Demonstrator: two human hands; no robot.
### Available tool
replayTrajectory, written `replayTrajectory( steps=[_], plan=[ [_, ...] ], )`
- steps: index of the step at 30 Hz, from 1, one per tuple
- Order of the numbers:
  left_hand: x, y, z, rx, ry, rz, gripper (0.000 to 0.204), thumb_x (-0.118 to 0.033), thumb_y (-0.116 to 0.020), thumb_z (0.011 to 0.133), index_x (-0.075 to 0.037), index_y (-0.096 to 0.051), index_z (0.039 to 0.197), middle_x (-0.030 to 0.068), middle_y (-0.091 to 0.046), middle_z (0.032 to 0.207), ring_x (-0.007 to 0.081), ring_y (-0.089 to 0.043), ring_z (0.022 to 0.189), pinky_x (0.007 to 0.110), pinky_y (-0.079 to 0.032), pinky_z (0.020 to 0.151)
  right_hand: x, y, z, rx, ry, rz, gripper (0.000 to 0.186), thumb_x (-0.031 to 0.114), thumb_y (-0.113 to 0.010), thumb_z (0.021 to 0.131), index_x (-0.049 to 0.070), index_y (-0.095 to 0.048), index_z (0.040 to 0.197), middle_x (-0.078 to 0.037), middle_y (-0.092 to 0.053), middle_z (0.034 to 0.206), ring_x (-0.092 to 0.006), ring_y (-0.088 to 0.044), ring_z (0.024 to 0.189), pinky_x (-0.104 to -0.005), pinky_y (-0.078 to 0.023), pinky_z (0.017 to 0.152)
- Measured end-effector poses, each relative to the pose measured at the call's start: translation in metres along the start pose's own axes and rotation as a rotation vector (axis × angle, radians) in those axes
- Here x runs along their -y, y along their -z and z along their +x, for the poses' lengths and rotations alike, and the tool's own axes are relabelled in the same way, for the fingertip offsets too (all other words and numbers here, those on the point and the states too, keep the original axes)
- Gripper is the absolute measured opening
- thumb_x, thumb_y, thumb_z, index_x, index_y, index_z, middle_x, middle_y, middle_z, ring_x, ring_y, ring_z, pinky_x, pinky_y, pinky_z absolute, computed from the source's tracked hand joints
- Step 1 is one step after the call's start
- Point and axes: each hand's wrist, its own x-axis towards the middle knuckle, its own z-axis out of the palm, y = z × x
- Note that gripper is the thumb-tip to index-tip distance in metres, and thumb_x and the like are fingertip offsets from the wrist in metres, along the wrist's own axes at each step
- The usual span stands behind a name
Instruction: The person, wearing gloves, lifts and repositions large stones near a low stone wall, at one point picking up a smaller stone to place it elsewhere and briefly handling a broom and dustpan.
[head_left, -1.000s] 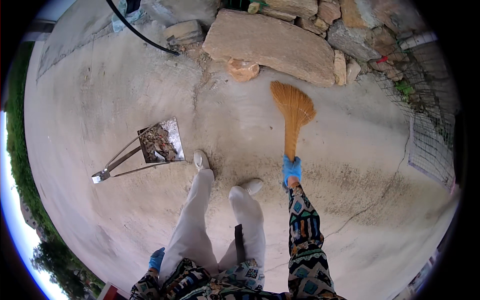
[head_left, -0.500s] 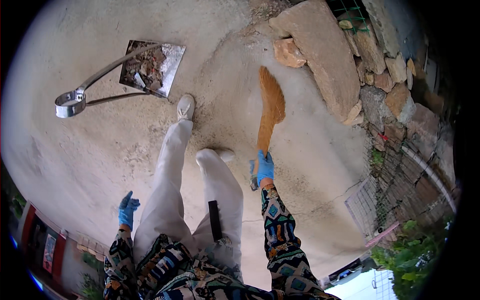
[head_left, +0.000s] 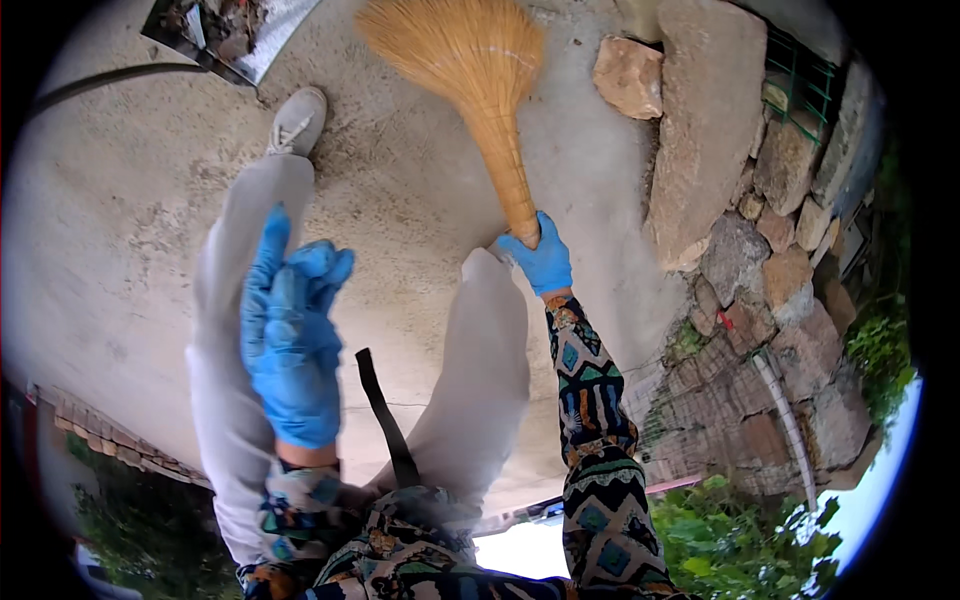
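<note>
My right hand (head_left: 540,258), in a blue glove, is closed round the handle of a straw broom (head_left: 450,55), whose wide bristle head fans out at the top of the picture. My left hand (head_left: 298,320), also blue-gloved, is raised over my left leg with nothing in it, index finger extended and the others loosely bent and apart. At the upper left is a metal dustpan (head_left: 272,32) holding dry debris, with a dark bar reaching out from it to the left; the rest of it runs out of view. My left shoe (head_left: 300,125) stands just below the dustpan.
Rough stones and large slabs (head_left: 705,120) run along the right, with green wire mesh (head_left: 805,95) among them, a pale pipe (head_left: 785,420) and a wire fence lower down. Leafy plants (head_left: 740,545) grow at the lower right. The ground (head_left: 150,280) is stained concrete.
My left hand has risen from beside my hip and moved up. The broom appears higher and larger, still in my right hand. The view has turned, shifting the dustpan to the top edge.
</note>
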Motion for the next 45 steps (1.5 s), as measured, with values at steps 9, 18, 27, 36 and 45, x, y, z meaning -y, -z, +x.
replayTrajectory(
  steps=[9,18,27,36,45],
  plan=[
    [0.206,-0.011,0.075,-0.030,0.143,-0.213,0.040,-0.010,-0.043,0.084,0.005,-0.032,0.119,0.0093,-0.053,0.094,0.0155,-0.053,0.085,0.032,-0.042,0.082,-0.094,-0.033,0.103,0.078,0.056,0.074,0.052,0.023,-0.067,0.067,-0.001,-0.042,0.107,-0.011,-0.054,0.095,-0.0178,-0.052,0.083,-0.0285,-0.042,0.074],
    [0.266,-0.060,0.168,0.118,-0.030,-0.001,0.042,-0.013,-0.047,0.082,0.000,-0.034,0.120,0.0090,-0.053,0.099,0.0189,-0.052,0.091,0.033,-0.038,0.085,-0.126,0.003,0.116,-0.300,0.525,-0.208,0.039,0.023,-0.066,0.067,0.003,-0.050,0.097,-0.014,-0.052,0.091,-0.0285,-0.052,0.085,-0.0329,-0.043,0.072],
    [0.271,-0.109,0.167,0.365,-0.148,0.088,0.043,-0.016,-0.042,0.084,-0.008,-0.031,0.125,0.0113,-0.040,0.121,0.0226,-0.043,0.106,0.036,-0.029,0.092,-0.351,0.169,0.092,-1.531,0.018,0.802,0.033,0.015,-0.064,0.070,0.000,-0.046,0.094,-0.005,-0.050,0.081,-0.0147,-0.047,0.070,-0.0274,-0.040,0.063],
    [0.297,-0.094,0.166,0.379,-0.121,0.385,0.041,-0.017,-0.042,0.083,-0.012,-0.035,0.123,0.0089,-0.044,0.117,0.0206,-0.046,0.101,0.037,-0.032,0.089,-0.494,0.134,0.086,-1.236,-0.598,1.460,0.063,0.034,-0.066,0.066,-0.003,-0.039,0.109,-0.011,-0.049,0.098,-0.0210,-0.047,0.084,-0.0343,-0.041,0.066],
    [0.291,-0.105,0.149,0.460,-0.166,0.518,0.040,-0.016,-0.051,0.080,-0.012,-0.041,0.119,0.0068,-0.052,0.103,0.0175,-0.052,0.088,0.032,-0.039,0.079,-0.484,0.258,0.123,-1.142,-0.958,0.822,0.079,0.039,-0.064,0.066,-0.006,-0.030,0.120,-0.019,-0.042,0.116,-0.0246,-0.046,0.099,-0.0301,-0.035,0.086]
  ],
)
